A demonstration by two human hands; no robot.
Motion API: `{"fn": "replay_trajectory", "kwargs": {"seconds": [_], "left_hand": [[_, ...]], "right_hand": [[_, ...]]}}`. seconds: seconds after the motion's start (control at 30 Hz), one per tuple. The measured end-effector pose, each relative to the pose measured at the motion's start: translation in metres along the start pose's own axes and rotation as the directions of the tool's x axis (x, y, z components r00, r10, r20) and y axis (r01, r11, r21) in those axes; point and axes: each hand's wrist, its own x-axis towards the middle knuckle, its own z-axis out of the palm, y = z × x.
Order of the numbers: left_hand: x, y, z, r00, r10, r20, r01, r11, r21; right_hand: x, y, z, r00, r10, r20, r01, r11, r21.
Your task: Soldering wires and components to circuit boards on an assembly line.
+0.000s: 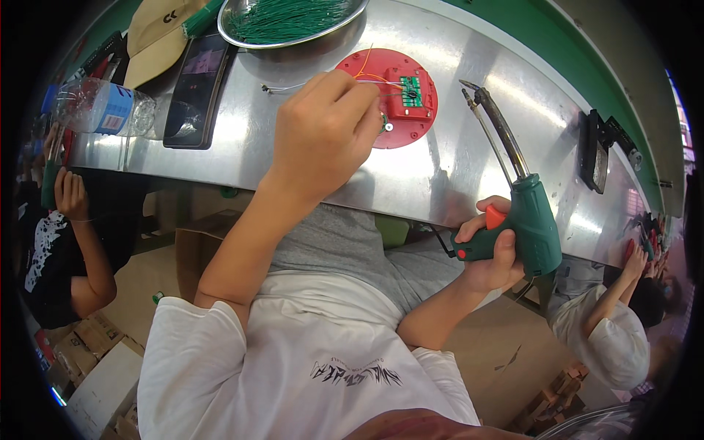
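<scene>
Metal surface [242, 158] ran across upper part of view, w/ green strip beyond far edge. Far L: metal bowl [293, 44] of green wires [290, 20], tan cap [152, 48], dark phone [192, 88] lying flat, and clear plastic bottle [110, 106] on its side, blue-white label showing. Black device [592, 150] lay toward R.

Red disc [405, 134] lay approx. ctr. of surface, carrying raised red housing and green circuit board [411, 92]. Thin pale wires [286, 89] extended L past the hand, ends loose.

Hands: L hand [323, 132] was over L part of disc, fingers bent in and drawn together; fingertips mostly hidden, so could not tell if anything was gripped. R hand [493, 253] was closed round handle of green soldering gun [539, 227], red trigger by index finger. Its metal tip pointed up and L, R of disc and apart from it.

Co-workers were at surface, L and R.
</scene>
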Motion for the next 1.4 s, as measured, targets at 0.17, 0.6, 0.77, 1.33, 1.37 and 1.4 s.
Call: {"fn": "replay_trajectory", "kwargs": {"seconds": [0.17,0.6,0.77,1.33,1.37,1.4], "left_hand": [[0.002,-0.002,-0.005,0.992,-0.049,-0.116,0.052,0.998,0.023],[0.003,0.002,-0.001,0.996,0.058,-0.066,-0.063,0.995,-0.078],[0.003,0.004,0.002,0.993,0.094,0.074,-0.092,0.995,-0.026],[-0.001,-0.003,0.012,0.987,0.155,0.049,-0.157,0.987,0.042],[-0.001,-0.003,0.012,0.987,0.155,0.049,-0.157,0.987,0.041],[-0.001,-0.004,0.012,0.987,0.155,0.051,-0.157,0.987,0.039]], "right_hand": [[-0.001,0.002,-0.003,0.999,-0.024,0.031,0.024,1.000,0.012],[-0.007,-0.001,-0.003,0.975,-0.098,0.200,0.118,0.989,-0.091],[-0.007,-0.002,-0.004,0.962,-0.091,0.258,0.120,0.988,-0.098],[-0.007,-0.010,0.006,0.984,0.045,0.172,-0.029,0.995,-0.095],[-0.008,-0.010,0.006,0.984,0.045,0.172,-0.029,0.995,-0.095],[-0.008,-0.010,0.006,0.985,0.046,0.165,-0.029,0.994,-0.102]]}}
